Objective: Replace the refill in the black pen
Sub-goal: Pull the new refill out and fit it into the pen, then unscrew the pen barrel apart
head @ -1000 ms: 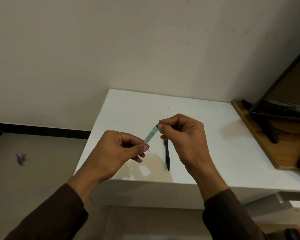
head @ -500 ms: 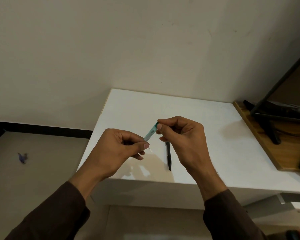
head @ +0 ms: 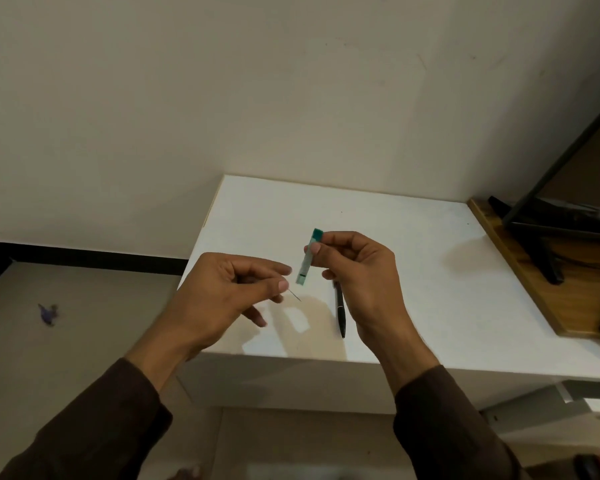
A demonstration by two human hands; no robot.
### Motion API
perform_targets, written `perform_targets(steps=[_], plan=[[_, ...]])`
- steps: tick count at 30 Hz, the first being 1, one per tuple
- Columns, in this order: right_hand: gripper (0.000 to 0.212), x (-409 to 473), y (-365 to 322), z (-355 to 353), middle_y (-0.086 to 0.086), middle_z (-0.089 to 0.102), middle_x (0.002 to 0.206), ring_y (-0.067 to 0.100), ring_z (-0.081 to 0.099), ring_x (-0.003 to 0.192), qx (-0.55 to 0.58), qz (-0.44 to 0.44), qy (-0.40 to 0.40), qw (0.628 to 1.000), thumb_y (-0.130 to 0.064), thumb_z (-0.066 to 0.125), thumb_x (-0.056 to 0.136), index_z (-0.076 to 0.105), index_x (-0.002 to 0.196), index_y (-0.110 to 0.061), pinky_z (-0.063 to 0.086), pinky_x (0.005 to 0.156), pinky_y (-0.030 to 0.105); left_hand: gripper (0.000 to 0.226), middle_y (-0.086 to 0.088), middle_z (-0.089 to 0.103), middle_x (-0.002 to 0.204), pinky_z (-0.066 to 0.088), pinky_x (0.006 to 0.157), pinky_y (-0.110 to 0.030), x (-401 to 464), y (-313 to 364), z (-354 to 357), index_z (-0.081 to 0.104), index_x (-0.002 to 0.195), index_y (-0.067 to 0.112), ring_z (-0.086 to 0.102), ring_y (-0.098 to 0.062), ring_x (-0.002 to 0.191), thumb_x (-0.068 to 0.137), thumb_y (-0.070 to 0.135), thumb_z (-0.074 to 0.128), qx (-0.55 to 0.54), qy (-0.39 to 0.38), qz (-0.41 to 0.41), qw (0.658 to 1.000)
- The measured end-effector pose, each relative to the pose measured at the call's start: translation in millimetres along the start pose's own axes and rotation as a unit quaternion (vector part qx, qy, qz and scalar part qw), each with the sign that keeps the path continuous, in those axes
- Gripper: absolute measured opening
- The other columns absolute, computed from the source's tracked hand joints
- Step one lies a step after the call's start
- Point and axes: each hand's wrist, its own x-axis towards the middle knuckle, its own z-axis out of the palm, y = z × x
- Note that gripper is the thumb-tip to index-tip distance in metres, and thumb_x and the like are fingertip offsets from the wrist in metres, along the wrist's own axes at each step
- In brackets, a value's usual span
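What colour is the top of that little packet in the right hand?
Green. The packet has a green top and pale body, seen in the head view, pinched by the right hand.

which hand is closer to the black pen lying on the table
Right. The right hand is up over the black pen, hiding its far end while it pinches the green-capped sleeve. The left hand sits off to the pen's left, pinching a thin refill.

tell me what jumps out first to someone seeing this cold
Two hands raised over the white table's front edge: the right hand pinches a small teal-capped sleeve, and the left hand pinches a thin refill whose tip pokes out just below it. A black pen lies on the table under the right hand.
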Motion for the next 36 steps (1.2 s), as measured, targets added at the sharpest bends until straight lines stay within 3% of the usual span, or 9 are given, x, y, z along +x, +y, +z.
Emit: perform_targets(steps=[3, 8, 12, 19, 25, 28, 30, 33, 36], plan=[[0.003, 5.6, 8.9, 2.8, 0.003, 0.08, 0.091, 0.006, 0.075, 0.072, -0.043, 0.042, 0.006, 0.998, -0.014, 0.075, 0.09, 0.076, 0.092, -0.015, 0.053, 0.063, 0.023, 0.012, 0.006, 0.083, 0.102, 0.062, 0.052, -0.033, -1.3, -2.6, -15.7, 0.086, 0.078, 0.015, 0.078, -0.023, 0.077, 0.085, 0.009, 0.079, 0.007, 0.025, -0.001, 1.0], [0.003, 8.4, 24.8, 14.2, 0.0, 0.076, 0.081, 0.004, 0.066, 0.057, -0.124, 0.087, 0.007, 0.988, -0.012, 0.079, 0.088, 0.077, 0.089, -0.013, 0.045, 0.048, 0.008, 0.011, 0.004, 0.083, 0.098, 0.062, 0.052, -0.035, -0.8, -9.2, -25.9, 0.087, 0.084, 0.017, 0.078, -0.019, 0.076, 0.086, 0.009, 0.079, 0.009, 0.054, -0.006, 0.999], [0.004, 10.4, 36.0, 23.7, -0.004, 0.071, 0.075, 0.006, 0.058, 0.057, -0.155, 0.112, 0.007, 0.982, -0.014, 0.08, 0.087, 0.077, 0.086, -0.016, 0.044, 0.05, 0.015, 0.008, 0.001, 0.083, 0.095, 0.062, 0.051, -0.035, 0.1, -13.1, -28.0, 0.086, 0.085, 0.015, 0.077, -0.019, 0.073, 0.085, 0.01, 0.08, 0.001, 0.067, -0.012, 0.998], [0.005, 12.3, 46.1, 34.6, 0.006, 0.074, 0.079, 0.013, 0.066, 0.053, -0.162, 0.127, 0.023, 0.978, -0.006, 0.075, 0.089, 0.077, 0.086, -0.009, 0.049, 0.041, 0.02, 0.005, -0.004, 0.081, 0.088, 0.057, 0.052, -0.035, 2.0, -18.5, -31.2, 0.086, 0.081, 0.017, 0.073, -0.021, 0.07, 0.084, 0.018, 0.083, 0.005, 0.081, -0.018, 0.997], [0.009, 10.4, 42.5, 33.9, 0.006, 0.074, 0.081, 0.017, 0.068, 0.055, -0.165, 0.122, 0.026, 0.978, -0.005, 0.072, 0.092, 0.074, 0.086, -0.011, 0.051, 0.042, 0.022, 0.008, -0.009, 0.079, 0.085, 0.055, 0.051, -0.035, 3.2, -19.8, -33.3, 0.086, 0.08, 0.018, 0.066, -0.051, 0.073, 0.082, 0.026, 0.084, 0.006, 0.081, -0.011, 0.997], [0.004, 10.1, 31.7, 20.6, -0.002, 0.076, 0.081, 0.011, 0.068, 0.052, -0.171, 0.09, 0.047, 0.98, -0.013, 0.073, 0.093, 0.077, 0.092, -0.014, 0.05, 0.045, 0.02, 0.012, -0.012, 0.078, 0.087, 0.054, 0.051, -0.035, 3.9, -19.0, -33.5, 0.085, 0.082, 0.019, 0.064, -0.056, 0.073, 0.082, 0.03, 0.083, 0.006, 0.077, -0.012, 0.997], [0.004, 10.4, 22.6, -1.1, -0.004, 0.076, 0.08, 0.009, 0.066, 0.052, -0.183, 0.067, 0.079, 0.978, -0.015, 0.075, 0.092, 0.078, 0.091, -0.016, 0.047, 0.046, 0.016, 0.01, -0.01, 0.078, 0.086, 0.054, 0.051, -0.034, 5.0, -17.8, -32.1, 0.085, 0.081, 0.019, 0.065, -0.053, 0.073, 0.083, 0.029, 0.082, -0.003, 0.075, -0.009, 0.997], [0.005, 4.7, 12.9, -39.7, -0.002, 0.076, 0.08, 0.005, 0.061, 0.054, -0.184, 0.067, 0.105, 0.975, -0.015, 0.075, 0.092, 0.079, 0.091, -0.017, 0.041, 0.042, 0.01, 0.008, -0.007, 0.079, 0.085, 0.053, 0.049, -0.031, 6.9, -15.1, -23.8, 0.085, 0.079, 0.017, 0.068, -0.03, 0.066, 0.083, 0.024, 0.083, -0.033, 0.065, -0.011, 0.997], [0.007, -6.9, 4.9, -56.5, -0.01, 0.077, 0.078, -0.002, 0.061, 0.052, -0.204, 0.047, 0.054, 0.976, -0.021, 0.074, 0.093, 0.079, 0.088, -0.025, 0.043, 0.045, 0.008, 0.009, -0.005, 0.079, 0.085, 0.051, 0.047, -0.03, 8.9, -10.4, -9.8, 0.084, 0.077, 0.012, 0.067, -0.021, 0.066, 0.083, 0.019, 0.083, -0.055, 0.038, -0.017, 0.998]])
